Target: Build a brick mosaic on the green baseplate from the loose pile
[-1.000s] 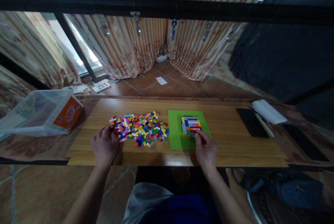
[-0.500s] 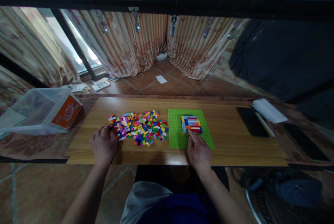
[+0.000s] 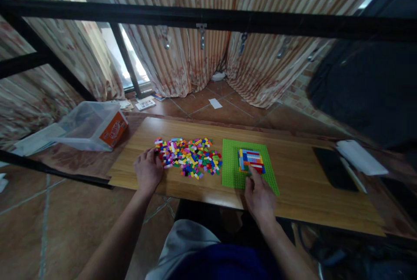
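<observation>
My left hand [image 3: 149, 170] rests on the table at the left edge of a spread of small, many-coloured toy bricks [image 3: 189, 156]. Its fingers lie loosely bent against the outermost bricks, and no brick shows clearly in its grasp. On a green studded baseplate [image 3: 230, 167] sits a low, roughly square brick build [image 3: 250, 158] with blue, red, white and yellow strips. My right hand [image 3: 260, 197] reaches over the plate's front edge. Its index finger is stretched out and touches the near side of the build, while the other fingers are bent below and partly hidden.
A clear plastic box [image 3: 87, 125] with an orange label stands left of the wooden table [image 3: 195, 195]. Toward the right end lie a black tablet-like slab [image 3: 334, 169], a white pen-like stick [image 3: 355, 176] and a white item [image 3: 361, 157]. A black bar [image 3: 208, 21] crosses above.
The camera view has turned left and tilted, so the table appears shifted right and slanted. Both hands keep about the same places, at the brick pile and at the build.
</observation>
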A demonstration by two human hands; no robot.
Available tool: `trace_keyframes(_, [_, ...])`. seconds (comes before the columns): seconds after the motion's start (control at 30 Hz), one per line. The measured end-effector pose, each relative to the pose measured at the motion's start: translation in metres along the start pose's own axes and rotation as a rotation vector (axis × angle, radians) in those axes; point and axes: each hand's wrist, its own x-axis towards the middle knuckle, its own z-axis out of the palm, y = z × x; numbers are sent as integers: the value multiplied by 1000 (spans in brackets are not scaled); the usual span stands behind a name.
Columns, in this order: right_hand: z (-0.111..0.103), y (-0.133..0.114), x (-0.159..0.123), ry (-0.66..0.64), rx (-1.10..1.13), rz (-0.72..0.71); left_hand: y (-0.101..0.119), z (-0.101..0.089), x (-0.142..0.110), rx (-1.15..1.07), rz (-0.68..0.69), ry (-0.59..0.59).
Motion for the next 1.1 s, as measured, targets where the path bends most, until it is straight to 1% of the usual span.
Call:
trace_keyframes(0.07, [0,-9,-3,14,46,4,1,0,-1,-9,-10,3])
trace_keyframes(0.13, [2,-22,-7,-6,107,-43,1,-1,-2,-17,-15,3])
trace_keyframes(0.27, [11,-49,-10,-117,202,-187,1,-1,-3,-17,-15,4])
trace_keyframes(0.37, [21,-67,-6,-185,221,-264,2,-1,-3,-12,-24,2])
trace_keyframes(0.47, [31,-79,1,-186,176,-283,2,-1,-3,-11,-28,0])
trace_keyframes(0.57, [38,-83,11,-170,146,-270,2,-1,-3,-14,-31,4])
trace_keyframes(0.7, [41,-79,28,-149,116,-210,2,-1,-3,-24,-32,6])
trace_keyframes(0.87, [46,-78,48,-214,79,-166,2,-1,-3,-21,-35,1])
trace_keyframes(1.0, [52,-83,53,-246,87,-131,0,0,-1,-12,-43,-3])
trace_keyframes(1.1, [53,-87,51,-224,150,-136,-2,2,0,-1,-33,-5])
